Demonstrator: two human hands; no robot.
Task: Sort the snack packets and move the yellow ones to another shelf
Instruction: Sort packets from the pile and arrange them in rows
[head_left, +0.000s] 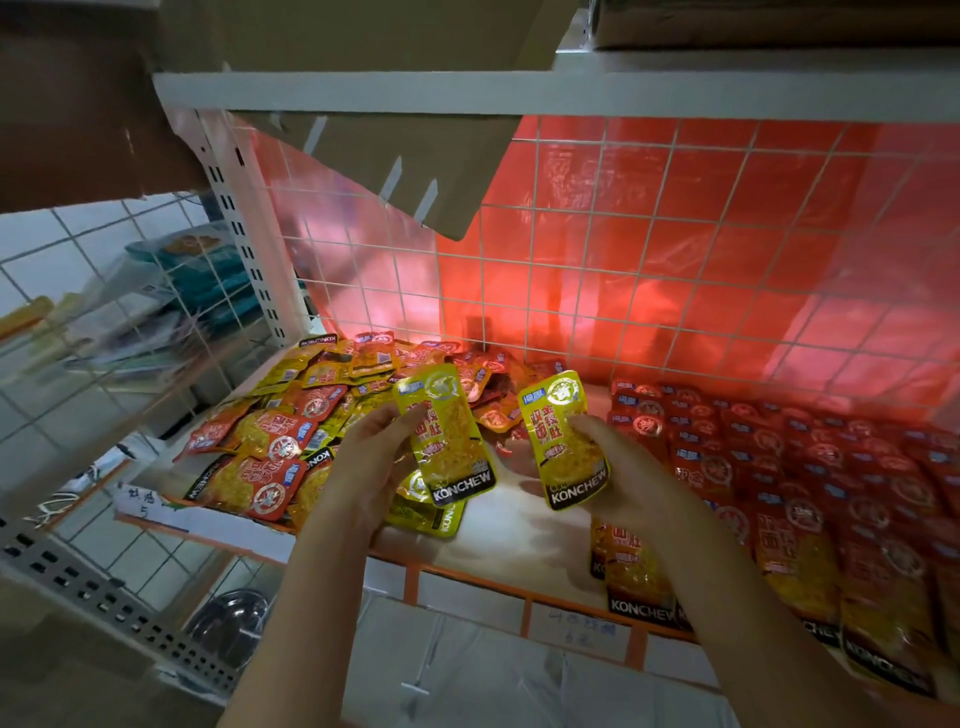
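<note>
Two yellow snack packets are held up side by side above the white shelf, each in one hand. The left packet is gripped along its left edge by the left hand, whose fingers are curled behind it with the thumb across the front. The right packet is pinched at its right edge by the right hand, the thumb lying on its face. Both packets are upright and slightly tilted, with the black printed band at the bottom, and they are kept apart from each other. A further yellow packet lies flat on the shelf just beneath the left one. A loose mixed heap of red and yellow packets is spread at the left of the shelf. Neat overlapping rows of red packets fill the right side. Behind the wire grid, what seems to be a red plastic sheet is seen.
</note>
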